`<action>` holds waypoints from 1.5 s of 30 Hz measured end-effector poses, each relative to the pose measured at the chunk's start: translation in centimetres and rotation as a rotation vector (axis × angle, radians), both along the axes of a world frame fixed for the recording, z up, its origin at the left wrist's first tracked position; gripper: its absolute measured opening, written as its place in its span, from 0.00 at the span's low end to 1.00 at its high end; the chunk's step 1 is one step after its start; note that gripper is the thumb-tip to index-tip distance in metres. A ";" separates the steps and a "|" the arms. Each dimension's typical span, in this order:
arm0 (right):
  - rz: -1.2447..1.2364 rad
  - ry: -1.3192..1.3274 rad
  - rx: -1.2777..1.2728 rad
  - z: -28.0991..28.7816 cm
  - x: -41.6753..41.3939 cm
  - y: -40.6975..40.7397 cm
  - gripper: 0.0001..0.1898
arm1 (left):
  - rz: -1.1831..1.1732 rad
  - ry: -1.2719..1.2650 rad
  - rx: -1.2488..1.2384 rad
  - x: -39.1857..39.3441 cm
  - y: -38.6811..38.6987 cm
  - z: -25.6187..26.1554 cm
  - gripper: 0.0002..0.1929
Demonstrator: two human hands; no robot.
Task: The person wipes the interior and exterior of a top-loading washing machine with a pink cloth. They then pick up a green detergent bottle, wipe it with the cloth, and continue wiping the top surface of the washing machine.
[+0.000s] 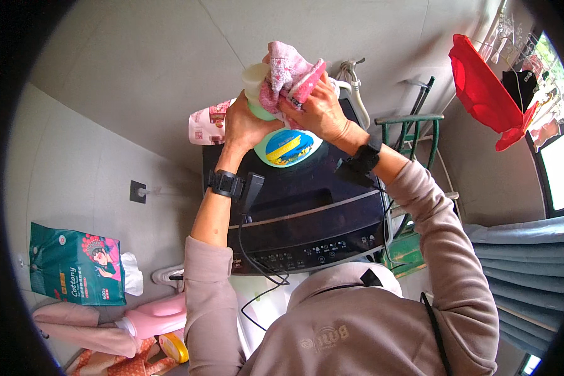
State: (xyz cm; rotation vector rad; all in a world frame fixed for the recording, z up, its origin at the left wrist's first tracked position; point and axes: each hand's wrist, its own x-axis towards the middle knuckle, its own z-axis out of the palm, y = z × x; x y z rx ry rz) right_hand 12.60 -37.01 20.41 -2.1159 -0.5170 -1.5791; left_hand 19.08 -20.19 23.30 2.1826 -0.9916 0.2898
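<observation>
My left hand (248, 123) is closed around the side of a pale green plastic bottle with a translucent upper part (255, 77). My right hand (317, 109) grips a damp-looking pink patterned cloth (289, 77), pressed against the bottle's side and partly hiding it. Just below both hands, a light green container with a blue and yellow label (289, 148) rests on the dark lid of a top-loading washing machine (282, 192). At the left of my left hand is a pink and white pouch (207, 123).
A grey wall with a hose on a tap (357, 89) is behind the machine. Right are a green metal frame (416, 124), a hanging red cloth (484, 84) and a blue curtain (526, 272). Left are a green tissue pack (75, 268) and a pink bottle (157, 315).
</observation>
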 end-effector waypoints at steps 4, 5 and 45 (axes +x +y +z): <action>0.274 0.492 0.275 2.1 1.3 -2.6 0.15 | -0.022 0.079 0.087 0.4 0.0 0.6 0.38; 0.410 0.574 0.274 2.7 2.2 -3.3 0.17 | -0.033 0.086 0.126 0.5 0.0 0.8 0.37; 0.449 0.810 0.318 2.9 -6.8 2.6 0.26 | -0.229 1.130 -0.640 -9.7 7.5 -0.2 0.30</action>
